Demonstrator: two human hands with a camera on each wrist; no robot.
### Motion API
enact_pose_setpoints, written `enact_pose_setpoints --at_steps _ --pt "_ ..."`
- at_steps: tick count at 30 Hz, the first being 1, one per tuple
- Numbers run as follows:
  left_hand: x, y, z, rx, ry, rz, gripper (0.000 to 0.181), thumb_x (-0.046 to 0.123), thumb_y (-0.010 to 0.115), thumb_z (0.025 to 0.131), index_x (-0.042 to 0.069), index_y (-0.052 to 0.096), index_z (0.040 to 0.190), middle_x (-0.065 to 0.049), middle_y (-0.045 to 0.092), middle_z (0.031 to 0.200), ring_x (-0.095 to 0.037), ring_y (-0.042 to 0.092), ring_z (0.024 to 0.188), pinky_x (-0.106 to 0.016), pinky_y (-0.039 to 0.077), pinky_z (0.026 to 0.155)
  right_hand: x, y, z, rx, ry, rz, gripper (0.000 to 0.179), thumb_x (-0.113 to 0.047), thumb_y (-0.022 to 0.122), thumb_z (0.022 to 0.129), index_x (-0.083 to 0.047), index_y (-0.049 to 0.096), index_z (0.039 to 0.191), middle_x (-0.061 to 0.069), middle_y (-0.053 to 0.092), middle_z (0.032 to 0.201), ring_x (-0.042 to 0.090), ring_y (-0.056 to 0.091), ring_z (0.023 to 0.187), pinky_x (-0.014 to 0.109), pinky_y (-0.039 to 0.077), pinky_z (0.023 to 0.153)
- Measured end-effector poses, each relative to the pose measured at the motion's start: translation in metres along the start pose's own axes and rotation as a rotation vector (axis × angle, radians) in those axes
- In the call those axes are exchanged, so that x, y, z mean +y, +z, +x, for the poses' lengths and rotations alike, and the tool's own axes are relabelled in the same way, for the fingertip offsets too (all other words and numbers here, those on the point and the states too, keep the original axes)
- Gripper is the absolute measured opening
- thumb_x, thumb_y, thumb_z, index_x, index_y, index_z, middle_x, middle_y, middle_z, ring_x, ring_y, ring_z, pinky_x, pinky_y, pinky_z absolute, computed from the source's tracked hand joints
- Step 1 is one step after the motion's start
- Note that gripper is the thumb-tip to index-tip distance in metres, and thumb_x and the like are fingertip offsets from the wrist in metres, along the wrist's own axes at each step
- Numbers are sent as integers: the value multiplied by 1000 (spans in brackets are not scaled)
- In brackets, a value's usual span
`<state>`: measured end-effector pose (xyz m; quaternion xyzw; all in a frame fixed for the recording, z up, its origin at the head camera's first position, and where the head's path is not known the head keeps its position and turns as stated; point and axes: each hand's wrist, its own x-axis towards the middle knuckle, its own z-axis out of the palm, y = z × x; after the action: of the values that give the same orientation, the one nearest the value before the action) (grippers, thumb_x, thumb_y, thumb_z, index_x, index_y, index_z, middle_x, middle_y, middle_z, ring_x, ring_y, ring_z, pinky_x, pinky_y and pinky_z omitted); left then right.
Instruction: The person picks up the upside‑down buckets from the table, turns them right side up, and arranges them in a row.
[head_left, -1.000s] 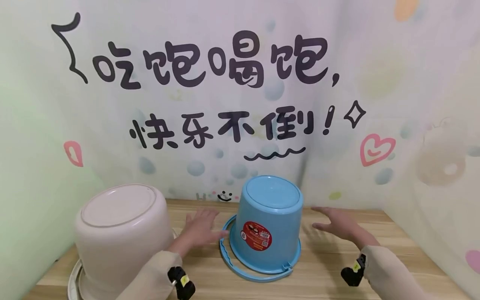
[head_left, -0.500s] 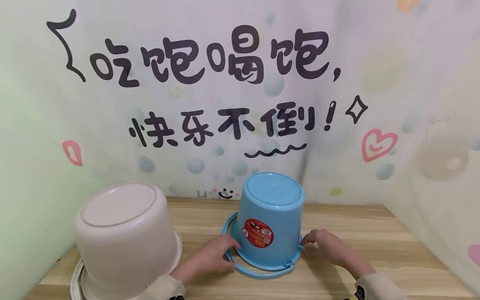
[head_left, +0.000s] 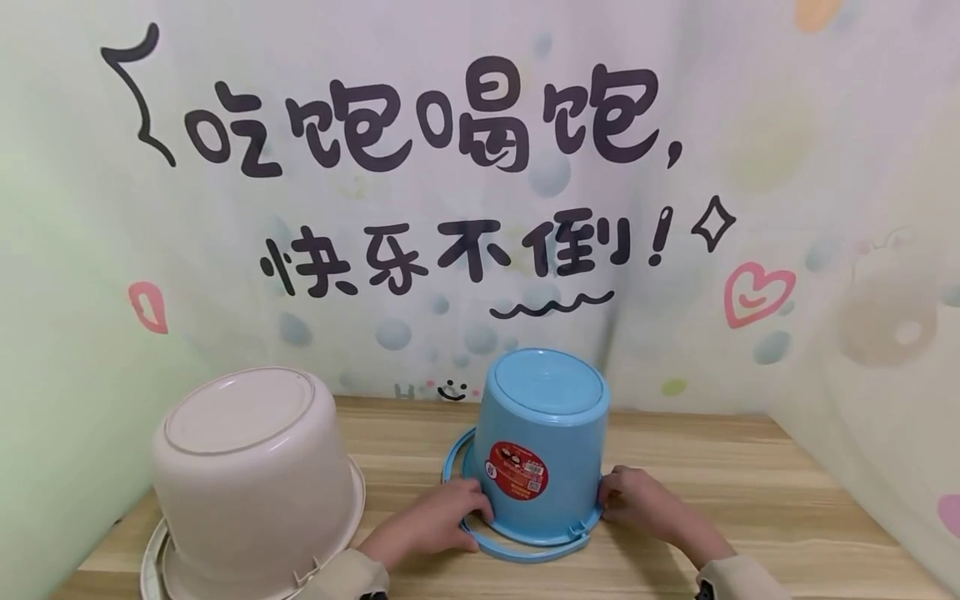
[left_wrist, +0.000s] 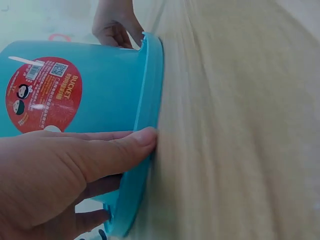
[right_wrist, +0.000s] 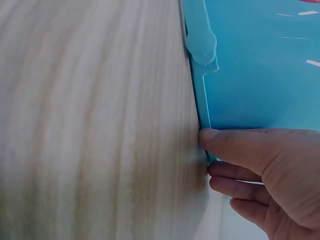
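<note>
A blue plastic bucket [head_left: 566, 458] stands upside down on the table, its round red label [head_left: 517, 471] facing me. Its blue handle [head_left: 528, 556] lies around the rim on the tabletop. My left hand [head_left: 435, 518] grips the rim at the bucket's left side; in the left wrist view the thumb [left_wrist: 142, 137] presses on the rim with fingers bent behind it. On the opposite side my right hand [head_left: 648, 504] pinches the rim, and the right wrist view has its thumb [right_wrist: 215, 136] at the rim's edge with the fingers below.
A larger pale pink bucket [head_left: 247, 492], also upside down, stands at the left, close to my left forearm. Wood-grain tabletop [head_left: 750, 483] extends to the right. A printed cloth [head_left: 465, 192] with large black characters hangs behind the table.
Both hands have come in from beside the blue bucket to its lower rim and now hold it. The bucket itself shows little or no movement.
</note>
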<state>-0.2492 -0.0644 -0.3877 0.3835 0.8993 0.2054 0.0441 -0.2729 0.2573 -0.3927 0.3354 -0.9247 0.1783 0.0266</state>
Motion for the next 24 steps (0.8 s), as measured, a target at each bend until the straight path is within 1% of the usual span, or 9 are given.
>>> enact_pose_setpoints --at_steps 4,9,13,18,21,24 --pt "2 -2 3 -40 19 67 23 24 76 73 19 63 91 10 49 91 -4 45 87 -22 41 80 0 1 1 -9 -2 18 14 -3 74 73 -12 63 74 -7 53 74 7 50 68 25 45 61" --pt "5 -5 3 -75 11 83 23 24 76 74 19 61 91 10 47 91 -4 44 87 -22 41 80 0 2 2 -15 4 16 13 -3 74 74 -11 63 74 -7 54 74 7 50 69 25 46 61" --pt "7 -9 3 -99 9 57 22 23 75 76 18 60 92 10 46 92 -4 43 88 -22 40 81 1 2 1 1 12 0 13 -5 74 73 -12 63 74 -7 54 74 7 51 69 26 47 62" --pt "10 -17 3 -111 19 -32 24 21 75 75 16 59 92 9 46 94 -5 41 89 -22 40 82 1 -1 -2 54 15 -3 15 -9 74 74 -14 61 74 -7 53 75 11 55 72 29 49 65" --pt "12 -23 4 -119 25 -85 24 21 75 76 16 58 93 9 45 95 -5 40 90 -22 40 81 1 -3 -3 104 -15 12 17 -9 74 74 -16 59 73 -7 53 76 15 57 75 32 49 67" --pt "14 -28 5 -122 33 -109 24 21 74 77 16 58 93 9 45 95 -6 40 91 -22 40 82 2 -5 -5 146 -43 21 18 -10 74 74 -17 58 74 -9 54 78 17 58 76 34 50 68"
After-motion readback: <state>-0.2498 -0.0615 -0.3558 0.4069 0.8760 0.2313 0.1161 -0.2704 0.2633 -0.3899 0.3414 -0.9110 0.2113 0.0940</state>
